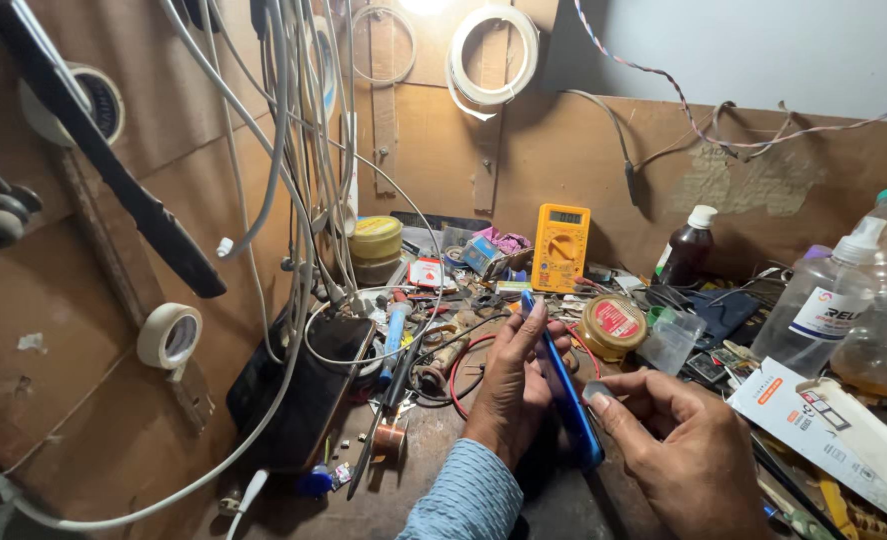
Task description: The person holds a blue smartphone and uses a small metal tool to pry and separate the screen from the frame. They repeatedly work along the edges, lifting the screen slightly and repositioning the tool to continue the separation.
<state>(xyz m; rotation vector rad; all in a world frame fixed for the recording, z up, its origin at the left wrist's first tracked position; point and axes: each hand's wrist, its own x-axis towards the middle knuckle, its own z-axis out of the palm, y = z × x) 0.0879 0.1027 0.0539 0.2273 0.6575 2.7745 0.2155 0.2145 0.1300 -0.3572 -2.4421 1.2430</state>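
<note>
My left hand point(509, 385) grips a blue smartphone point(568, 400), standing it on edge over the cluttered bench, thumb near its top. My right hand point(679, 440) is at the phone's right side, thumb and forefinger pinched on a small grey pick point(598, 392) pressed against the phone's edge. A light blue striped sleeve point(469, 497) covers my left forearm.
A yellow multimeter point(561, 247) stands at the back. A round yellow tin point(614, 325), a brown bottle point(686, 248) and clear plastic bottles point(832, 300) sit to the right. A dark phone point(304, 390), white cables point(299, 150), tape rolls point(169, 336) and a soldering iron point(394, 385) lie to the left.
</note>
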